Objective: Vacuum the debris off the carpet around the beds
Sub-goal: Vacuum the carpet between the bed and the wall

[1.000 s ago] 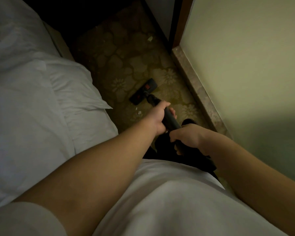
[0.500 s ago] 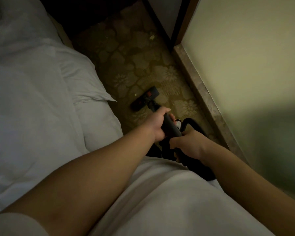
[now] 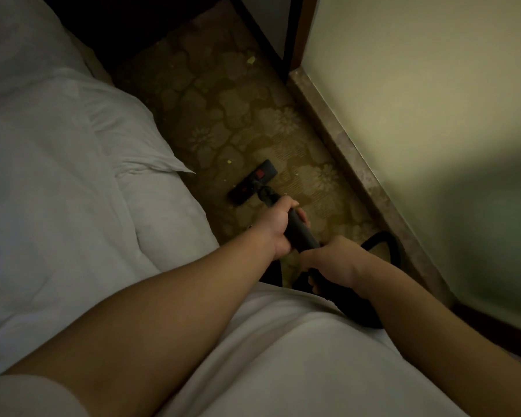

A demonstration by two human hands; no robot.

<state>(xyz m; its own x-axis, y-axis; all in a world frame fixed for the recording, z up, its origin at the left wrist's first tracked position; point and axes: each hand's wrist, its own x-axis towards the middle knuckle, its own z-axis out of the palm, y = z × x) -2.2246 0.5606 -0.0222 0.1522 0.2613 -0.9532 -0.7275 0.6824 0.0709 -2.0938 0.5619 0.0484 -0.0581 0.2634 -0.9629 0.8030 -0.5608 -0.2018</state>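
The black vacuum wand (image 3: 301,234) runs down to a flat black floor head (image 3: 252,181) with a red mark, resting on the flowered carpet (image 3: 223,115). My left hand (image 3: 275,225) grips the wand lower down. My right hand (image 3: 333,261) holds it just behind, near my waist. A black hose (image 3: 379,239) loops beside my right wrist. Small pale scraps of debris (image 3: 251,59) lie on the carpet far ahead, and another scrap (image 3: 229,161) lies just left of the head.
A bed with white bedding (image 3: 73,176) fills the left side, its corner overhanging the carpet. A stone skirting (image 3: 343,145) and pale wall (image 3: 418,85) close the right side. Dark furniture (image 3: 271,34) stands at the far end of the narrow strip.
The floor head has been drawn back toward me along the carpet, away from the far scrap. Both hands kept their grip, and the hose loop has come into sight.
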